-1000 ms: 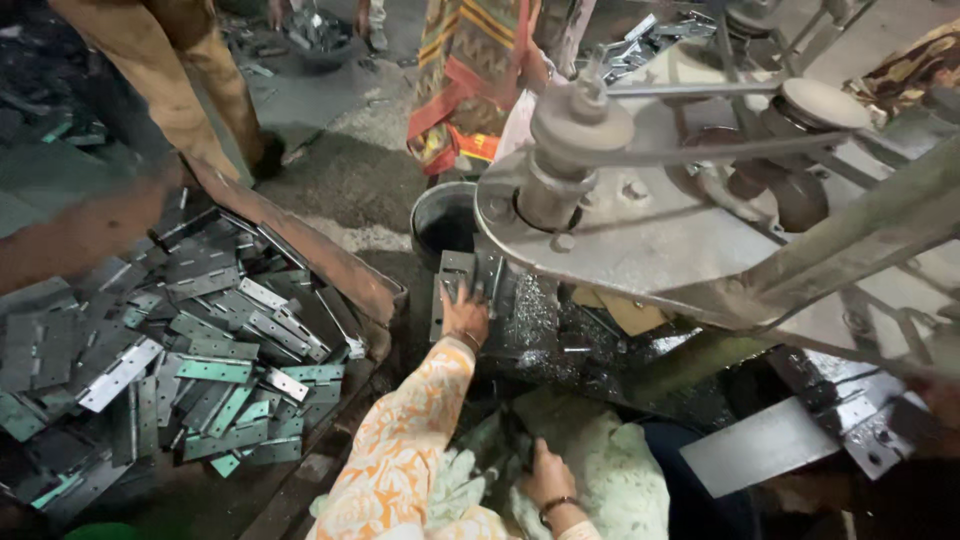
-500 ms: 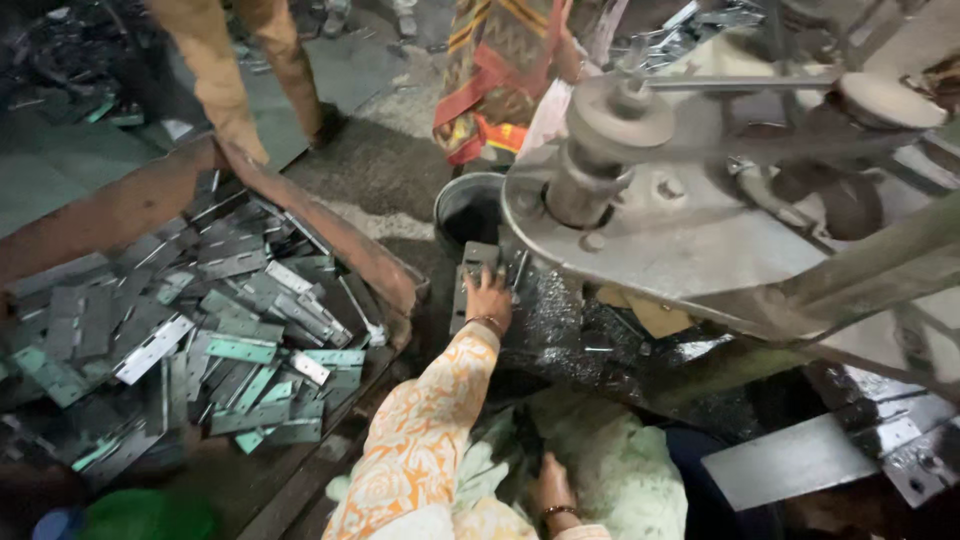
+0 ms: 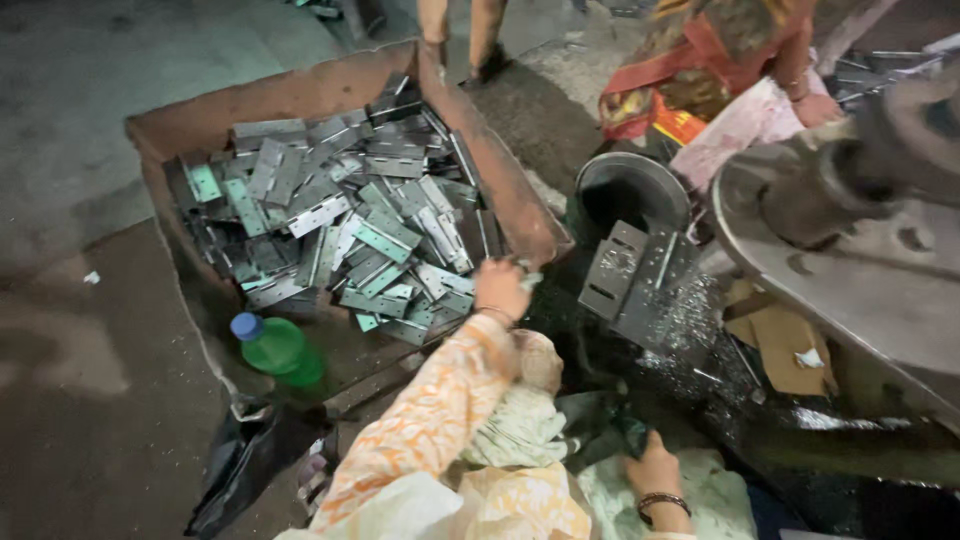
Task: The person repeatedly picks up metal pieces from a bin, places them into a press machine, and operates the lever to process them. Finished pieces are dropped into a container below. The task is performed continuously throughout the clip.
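Steel plates (image 3: 340,235) heaped in rusty tray (image 3: 300,95), left hand (image 3: 500,288) at tray's near corner, grip closed on one plate, right hand (image 3: 655,470) low on cloth (image 3: 610,490), grip state unclear, green bottle (image 3: 278,348) beside tray, press machine (image 3: 860,240) right.

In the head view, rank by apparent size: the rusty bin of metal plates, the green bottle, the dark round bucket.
1. rusty bin, by far largest.
2. dark round bucket.
3. green bottle, smallest, though it sits nearer the camera.
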